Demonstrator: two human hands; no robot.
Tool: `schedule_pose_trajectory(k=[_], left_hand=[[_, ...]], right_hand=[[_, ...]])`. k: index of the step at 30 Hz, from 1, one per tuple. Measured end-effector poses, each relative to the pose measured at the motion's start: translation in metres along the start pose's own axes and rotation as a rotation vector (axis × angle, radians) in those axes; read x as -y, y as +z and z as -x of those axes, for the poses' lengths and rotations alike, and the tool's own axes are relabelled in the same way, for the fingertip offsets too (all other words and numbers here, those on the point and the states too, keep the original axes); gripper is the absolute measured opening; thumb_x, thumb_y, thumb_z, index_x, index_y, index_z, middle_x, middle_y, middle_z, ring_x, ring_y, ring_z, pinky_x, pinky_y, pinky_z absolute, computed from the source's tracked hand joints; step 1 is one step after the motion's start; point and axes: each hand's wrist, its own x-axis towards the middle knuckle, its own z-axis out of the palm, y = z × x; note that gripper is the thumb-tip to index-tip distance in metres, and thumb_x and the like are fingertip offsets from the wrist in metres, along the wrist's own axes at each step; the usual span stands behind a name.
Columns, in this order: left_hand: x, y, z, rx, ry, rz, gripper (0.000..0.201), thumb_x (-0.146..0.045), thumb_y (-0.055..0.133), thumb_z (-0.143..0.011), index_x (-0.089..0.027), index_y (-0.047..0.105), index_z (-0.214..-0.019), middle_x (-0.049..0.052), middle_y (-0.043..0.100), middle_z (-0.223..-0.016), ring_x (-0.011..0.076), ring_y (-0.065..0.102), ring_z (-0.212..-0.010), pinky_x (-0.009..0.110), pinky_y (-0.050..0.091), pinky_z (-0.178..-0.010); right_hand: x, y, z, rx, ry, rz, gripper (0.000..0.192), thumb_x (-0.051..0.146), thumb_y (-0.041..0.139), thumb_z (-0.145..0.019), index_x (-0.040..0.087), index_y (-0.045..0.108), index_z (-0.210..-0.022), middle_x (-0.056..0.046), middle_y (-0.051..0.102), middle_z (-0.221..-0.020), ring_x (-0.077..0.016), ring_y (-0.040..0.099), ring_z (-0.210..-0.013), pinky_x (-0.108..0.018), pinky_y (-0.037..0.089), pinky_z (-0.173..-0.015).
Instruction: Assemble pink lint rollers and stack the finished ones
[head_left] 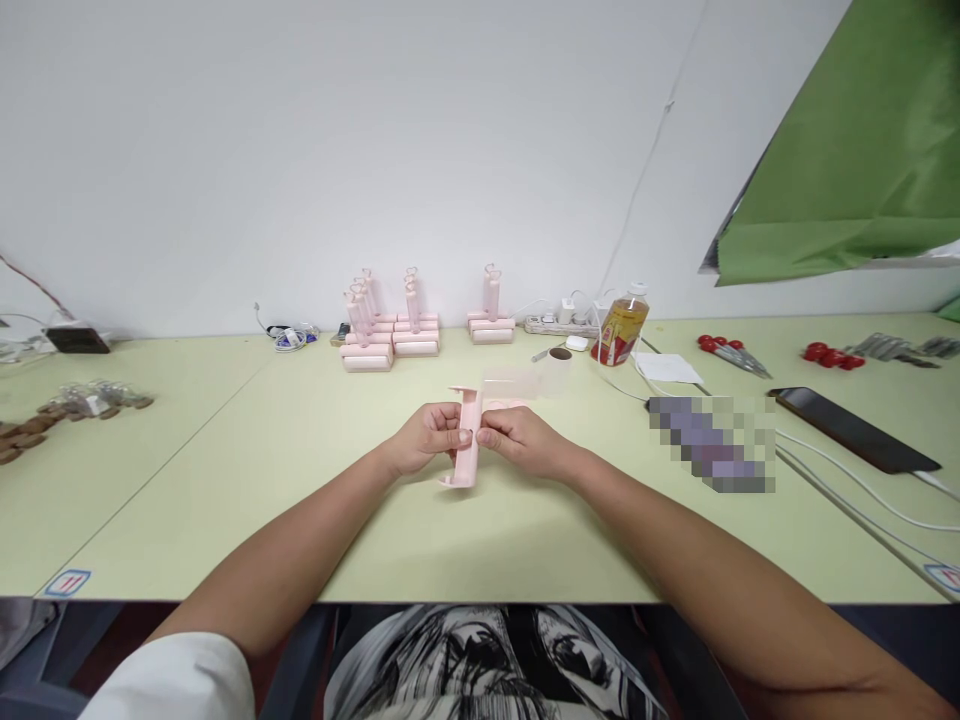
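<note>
A pink plastic housing (466,455), long and trough-like with a flange at each end, is held upright above the table. My left hand (424,437) grips it from the left, thumb pressed across its middle. From the other side, my right hand (525,440) has its fingers curled, with the thumb and fingertips at the housing's right edge. Whether a small piece sits under those fingertips cannot be seen. Just behind my right hand lie a translucent pink sheet-like piece (511,382) and a roll with a dark core (559,368).
Pink roller-like assemblies (367,352) with upright clear handles stand along the wall. Toward the right are a drink bottle (621,325), a power strip (551,325), white paper (667,368), red-handled tools (731,352), a phone (851,428) and cables. Brown round pieces (30,432) lie far left.
</note>
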Motion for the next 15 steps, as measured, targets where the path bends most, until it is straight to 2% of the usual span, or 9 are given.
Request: schedule_pose_trajectory(k=[15], left_hand=[[-0.0012, 0.0014, 0.0007, 0.002, 0.017, 0.000, 0.045, -0.040, 0.082, -0.064, -0.010, 0.065, -0.093, 0.000, 0.059, -0.068, 0.0087, 0.053, -0.056, 0.020, 0.039, -0.053]], right_hand=[[0.0030, -0.0020, 0.0001, -0.038, -0.017, 0.034, 0.049, 0.055, 0.041, -0.094, 0.016, 0.062, -0.074, 0.000, 0.057, -0.064, -0.0120, 0.048, -0.059, -0.024, 0.031, -0.057]])
